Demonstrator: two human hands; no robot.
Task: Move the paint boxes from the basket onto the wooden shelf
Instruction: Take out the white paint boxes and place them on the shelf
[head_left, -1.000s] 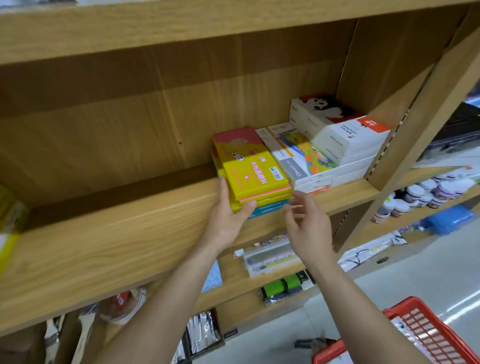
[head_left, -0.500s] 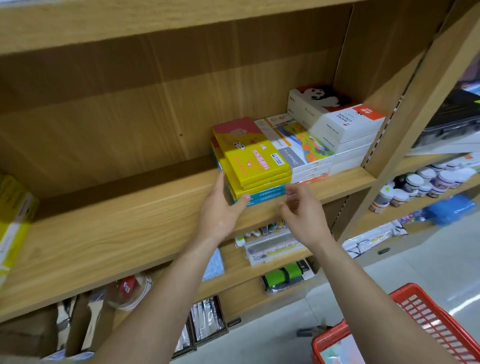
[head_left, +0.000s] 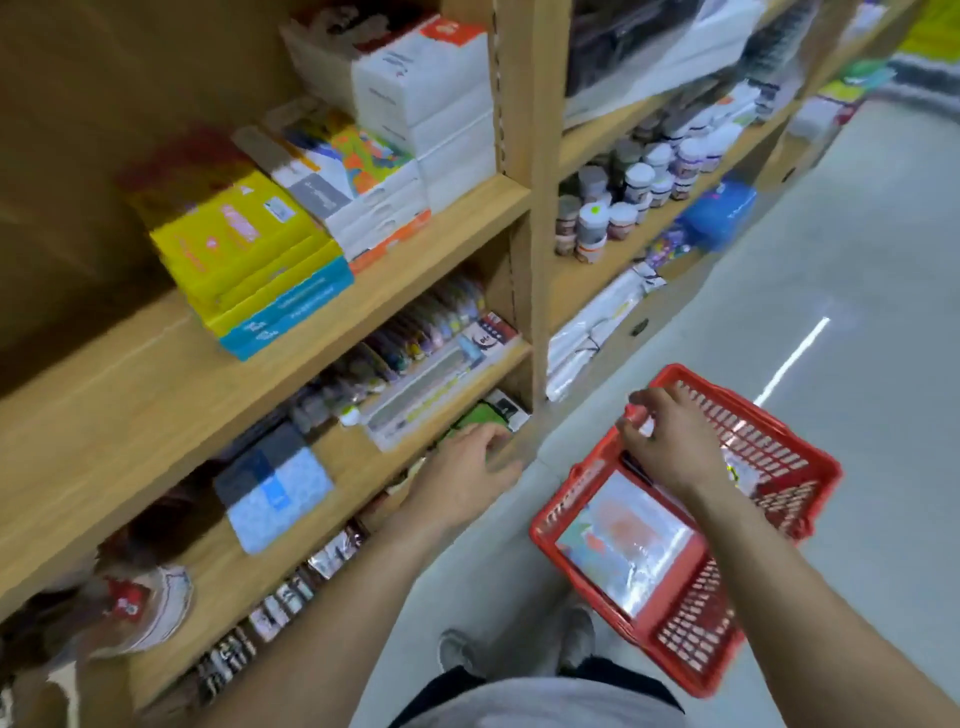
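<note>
Biggest thing in view: the long pale wooden shelf (head_left: 130, 395), running across the left, its board bare to the left of the stock. On it sits a stack of flat yellow paint boxes over a blue-edged one (head_left: 244, 260), flush beside a white-and-orange stack, with taller white boxes behind that. So some boxes are already placed, by the look of it.

Down on the grey floor, right of the person's feet, the red plastic slatted basket (head_left: 727, 623). Inside lies a flat glossy plastic-wrapped box with a pale, reddish cover (head_left: 623, 545); that is what is left to move, I would judge, though motion blur hides the print.

Now the hands. The right hand (head_left: 670, 447) is over the basket's far-left rim, fingers curled narrow and pinched together near the rim; whether they grip the rim, a handle or nothing, I cannot tell. The left hand (head_left: 467, 478) hangs between shelf and basket, fingers loosely spread, holding nothing.

The step in hand looks like the reach for the next box. To do it well:
- go for the box's long edges, thumb on one side, fingers on the other, since the wrap looks slippery;
- lift it level and clear of the rim before swinging away;
- bring the free left hand under it for support;
- set it squarely on the yellow stack or just beside it on bare board.
</note>
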